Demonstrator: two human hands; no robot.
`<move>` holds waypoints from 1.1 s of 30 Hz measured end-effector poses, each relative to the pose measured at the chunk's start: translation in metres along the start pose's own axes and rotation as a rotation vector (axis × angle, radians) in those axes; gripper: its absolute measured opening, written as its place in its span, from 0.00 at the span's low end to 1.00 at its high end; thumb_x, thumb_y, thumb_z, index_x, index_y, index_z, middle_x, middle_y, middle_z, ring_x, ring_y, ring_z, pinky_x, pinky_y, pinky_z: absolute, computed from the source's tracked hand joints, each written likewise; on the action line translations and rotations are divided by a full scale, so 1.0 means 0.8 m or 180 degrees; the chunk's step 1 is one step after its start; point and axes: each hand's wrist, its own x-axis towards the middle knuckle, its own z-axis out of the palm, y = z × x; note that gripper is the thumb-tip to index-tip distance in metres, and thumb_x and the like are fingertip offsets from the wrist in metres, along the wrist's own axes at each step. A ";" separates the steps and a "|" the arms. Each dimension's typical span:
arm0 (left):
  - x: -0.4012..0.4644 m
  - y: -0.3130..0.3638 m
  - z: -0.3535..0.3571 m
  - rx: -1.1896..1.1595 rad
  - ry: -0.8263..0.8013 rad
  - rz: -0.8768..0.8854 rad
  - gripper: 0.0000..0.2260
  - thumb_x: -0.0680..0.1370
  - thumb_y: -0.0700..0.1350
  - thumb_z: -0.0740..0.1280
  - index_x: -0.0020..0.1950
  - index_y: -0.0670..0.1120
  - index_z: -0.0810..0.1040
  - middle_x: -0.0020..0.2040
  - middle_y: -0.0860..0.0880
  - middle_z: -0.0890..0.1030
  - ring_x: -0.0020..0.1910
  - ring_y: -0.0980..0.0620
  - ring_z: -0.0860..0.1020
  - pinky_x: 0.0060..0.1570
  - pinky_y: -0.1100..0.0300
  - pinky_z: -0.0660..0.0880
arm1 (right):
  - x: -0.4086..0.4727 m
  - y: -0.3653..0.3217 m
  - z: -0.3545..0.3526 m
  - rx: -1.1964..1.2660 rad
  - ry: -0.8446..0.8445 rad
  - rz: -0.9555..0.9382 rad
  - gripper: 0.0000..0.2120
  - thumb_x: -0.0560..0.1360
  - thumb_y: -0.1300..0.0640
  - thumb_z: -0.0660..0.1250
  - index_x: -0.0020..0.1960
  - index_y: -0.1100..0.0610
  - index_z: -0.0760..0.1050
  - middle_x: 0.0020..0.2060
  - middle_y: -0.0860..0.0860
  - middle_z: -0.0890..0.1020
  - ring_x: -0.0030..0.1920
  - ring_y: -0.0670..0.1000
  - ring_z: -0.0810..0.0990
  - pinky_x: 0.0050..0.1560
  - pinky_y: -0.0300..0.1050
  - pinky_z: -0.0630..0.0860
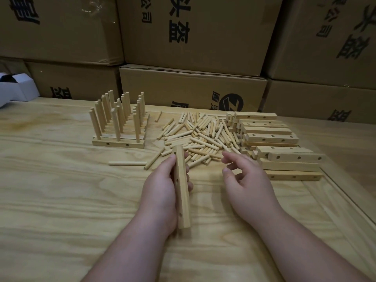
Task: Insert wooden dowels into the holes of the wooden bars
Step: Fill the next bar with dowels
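Note:
My left hand (160, 190) grips a wooden bar (183, 188) that points away from me, with three holes showing along its left face. No dowel stands in it. My right hand (248, 184) hovers open just right of the bar, fingers spread and curled, holding nothing. Beyond both hands lies a loose pile of dowels (203, 135). A single dowel (127, 163) lies apart at the left. Bare bars (272, 137) are stacked at the right. Finished bars with upright dowels (119, 123) stand in rows at the back left.
The wooden table (61, 200) reaches to a wall of stacked cardboard boxes (193, 37). A small white box (16, 88) sits at the far left edge. A raised table border (345, 192) runs along the right side.

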 end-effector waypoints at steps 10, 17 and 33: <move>-0.001 0.007 0.000 -0.0572 0.0003 -0.0208 0.12 0.82 0.48 0.62 0.52 0.43 0.83 0.33 0.49 0.74 0.25 0.54 0.70 0.26 0.61 0.69 | 0.029 -0.022 0.034 -0.1324 -0.1198 -0.1224 0.26 0.77 0.52 0.62 0.74 0.41 0.66 0.74 0.40 0.67 0.74 0.46 0.61 0.74 0.52 0.60; 0.009 0.020 -0.017 -0.1774 0.0113 -0.0372 0.13 0.81 0.50 0.61 0.46 0.47 0.82 0.32 0.51 0.73 0.26 0.54 0.64 0.32 0.60 0.59 | 0.096 -0.052 0.059 -0.1938 -0.2360 -0.1524 0.35 0.79 0.50 0.63 0.80 0.39 0.49 0.80 0.39 0.50 0.79 0.42 0.44 0.76 0.53 0.43; 0.011 0.019 -0.020 -0.2010 0.0180 -0.0305 0.12 0.80 0.50 0.61 0.43 0.49 0.82 0.33 0.51 0.74 0.26 0.53 0.66 0.33 0.59 0.59 | 0.121 -0.123 0.094 -0.2901 -0.2806 -0.2696 0.11 0.74 0.50 0.68 0.55 0.49 0.73 0.50 0.46 0.74 0.55 0.50 0.74 0.59 0.51 0.72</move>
